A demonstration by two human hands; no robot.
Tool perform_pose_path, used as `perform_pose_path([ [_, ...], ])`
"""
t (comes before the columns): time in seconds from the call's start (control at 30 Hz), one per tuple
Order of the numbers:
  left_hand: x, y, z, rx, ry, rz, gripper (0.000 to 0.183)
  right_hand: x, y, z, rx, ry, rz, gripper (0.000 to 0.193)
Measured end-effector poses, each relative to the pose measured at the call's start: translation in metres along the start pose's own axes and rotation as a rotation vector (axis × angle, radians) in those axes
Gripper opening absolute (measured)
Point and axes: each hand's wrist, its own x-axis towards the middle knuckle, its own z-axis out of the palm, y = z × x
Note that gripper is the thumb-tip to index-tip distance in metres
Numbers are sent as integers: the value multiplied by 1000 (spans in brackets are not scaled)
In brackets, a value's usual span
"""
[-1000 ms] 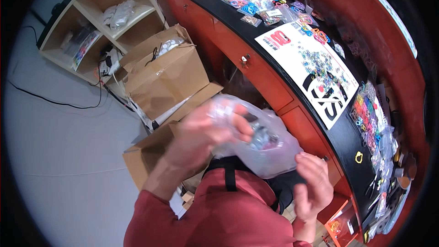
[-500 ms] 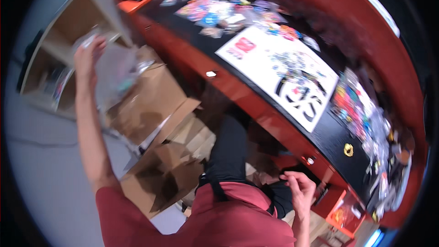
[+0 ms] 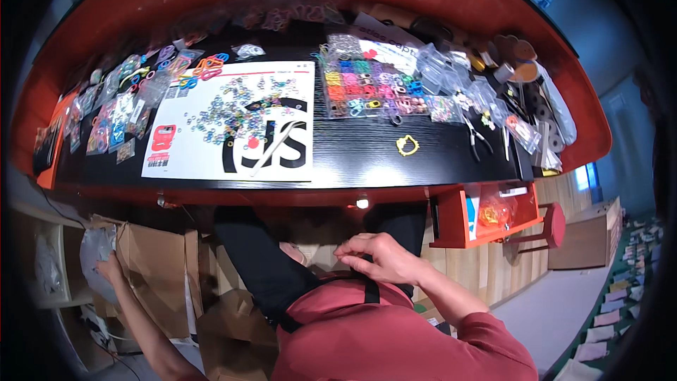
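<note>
Plastic bag [image 3: 95,245] shifted lower left, long axis near-vertical, left of left hand [image 3: 110,267], finger grip unclear; right hand [image 3: 383,257] half-curled.

black-topped red desk [image 3: 352,166] with open orange drawer [image 3: 450,220], wood-plank floor [image 3: 458,264], red stool [image 3: 555,226], shelving [image 3: 60,302]

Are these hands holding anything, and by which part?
The left hand touches the bag at its right side; whether it grips is unclear. The right hand holds nothing visible.
</note>
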Motion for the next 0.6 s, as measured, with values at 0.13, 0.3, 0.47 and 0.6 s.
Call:
perform_pose_path([
  [0.13,-113,130,-42,-352,134,615,55,-2,-2,-38,-19,184,-29,15],
  [0.3,-265,264,-151,-764,-173,892,34,10,17,-98,-198,739,-23,16],
  [0.47,-392,347,-165,-892,-317,1377,19,15,48,-136,-373,826,31,22],
  [0.6,-477,396,-158,-994,-549,1521,21,28,50,-141,-404,764,151,23],
])
